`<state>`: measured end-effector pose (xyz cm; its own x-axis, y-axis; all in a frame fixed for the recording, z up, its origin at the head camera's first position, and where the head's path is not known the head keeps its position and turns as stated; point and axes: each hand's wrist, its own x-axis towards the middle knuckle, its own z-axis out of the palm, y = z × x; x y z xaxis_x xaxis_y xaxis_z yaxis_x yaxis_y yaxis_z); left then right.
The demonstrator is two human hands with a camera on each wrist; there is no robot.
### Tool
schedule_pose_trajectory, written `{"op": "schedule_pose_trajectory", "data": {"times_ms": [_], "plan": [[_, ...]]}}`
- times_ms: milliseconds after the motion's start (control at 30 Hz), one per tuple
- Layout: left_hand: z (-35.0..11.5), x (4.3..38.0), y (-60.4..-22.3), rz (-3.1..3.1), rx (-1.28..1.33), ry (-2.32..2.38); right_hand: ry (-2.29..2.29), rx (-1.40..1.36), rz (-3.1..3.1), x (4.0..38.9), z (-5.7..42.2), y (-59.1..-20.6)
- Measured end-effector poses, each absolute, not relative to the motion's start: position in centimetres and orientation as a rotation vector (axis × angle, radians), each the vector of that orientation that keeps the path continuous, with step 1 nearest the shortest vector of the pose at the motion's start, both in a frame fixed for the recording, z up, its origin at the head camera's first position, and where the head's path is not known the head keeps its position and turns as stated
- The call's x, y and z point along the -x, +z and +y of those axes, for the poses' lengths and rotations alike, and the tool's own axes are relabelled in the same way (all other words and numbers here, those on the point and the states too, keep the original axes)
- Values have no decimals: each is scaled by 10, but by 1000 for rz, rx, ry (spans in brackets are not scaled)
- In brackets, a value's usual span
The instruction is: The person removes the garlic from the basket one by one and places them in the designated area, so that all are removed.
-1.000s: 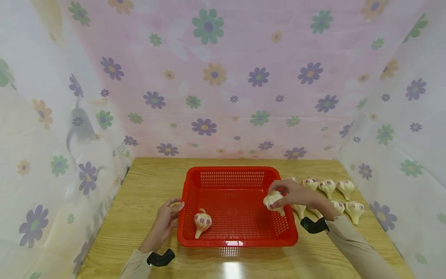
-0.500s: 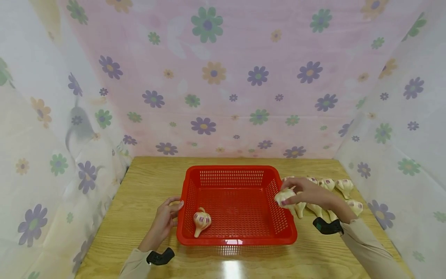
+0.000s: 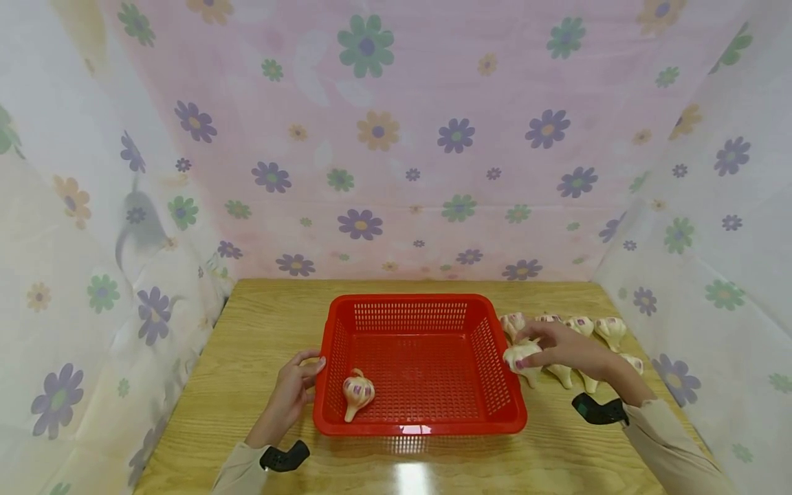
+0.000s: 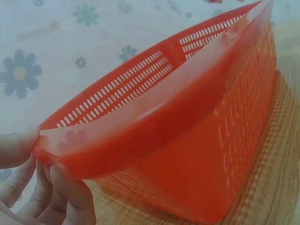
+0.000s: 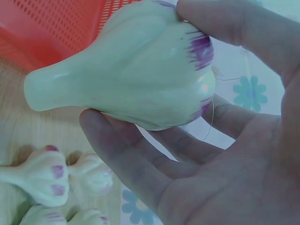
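Observation:
A red plastic basket (image 3: 421, 430) stands on the wooden table. My left hand (image 3: 293, 388) grips its left rim; in the left wrist view the thumb (image 4: 18, 146) lies on top of the rim, with curled fingers below. My right hand (image 3: 566, 350) holds a garlic bulb (image 5: 136, 65) between thumb and fingers, just past the basket's right rim. That bulb is cream white with purple marks, its stem pointing away from the palm. Another garlic bulb (image 3: 359, 393) lies inside the basket at the left.
Several more garlic bulbs (image 3: 611, 331) lie in rows on the table to the right of the basket, partly hidden by my right hand and arm. Flower-patterned cloth (image 3: 421, 172) encloses the back and both sides of the table (image 3: 272, 309).
My right hand has moved right with the garlic bulb, from above the basket's inside to beyond its right rim. The left hand keeps its grip on the basket.

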<state>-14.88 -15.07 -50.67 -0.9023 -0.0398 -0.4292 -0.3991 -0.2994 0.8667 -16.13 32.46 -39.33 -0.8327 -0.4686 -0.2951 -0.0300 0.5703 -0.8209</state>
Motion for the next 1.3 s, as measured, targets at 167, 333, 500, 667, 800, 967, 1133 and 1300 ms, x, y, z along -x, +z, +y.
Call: {"op": "schedule_pose_trajectory", "data": {"times_ms": [167, 333, 500, 667, 800, 967, 1133, 1300], "plan": [[-151, 147, -507, 1702, 559, 2295, -1224, 384, 2283, 158, 333, -398], [-151, 148, -507, 1699, 559, 2306, -1270, 372, 2264, 156, 344, -408], [-150, 148, -507, 1693, 543, 2308, -1300, 313, 2246, 153, 352, -419], [-149, 147, -507, 1687, 560, 2310, -1316, 261, 2223, 150, 358, -426], [-149, 147, -507, 1688, 561, 2310, -1321, 213, 2207, 147, 363, -432], [-149, 147, -506, 1685, 552, 2310, -1346, 193, 2171, 143, 371, -441], [-150, 149, -505, 1676, 551, 2311, -1394, 205, 2123, 141, 377, -452], [-150, 150, -506, 1684, 562, 2310, -1419, 186, 2100, 137, 380, -464]]}}
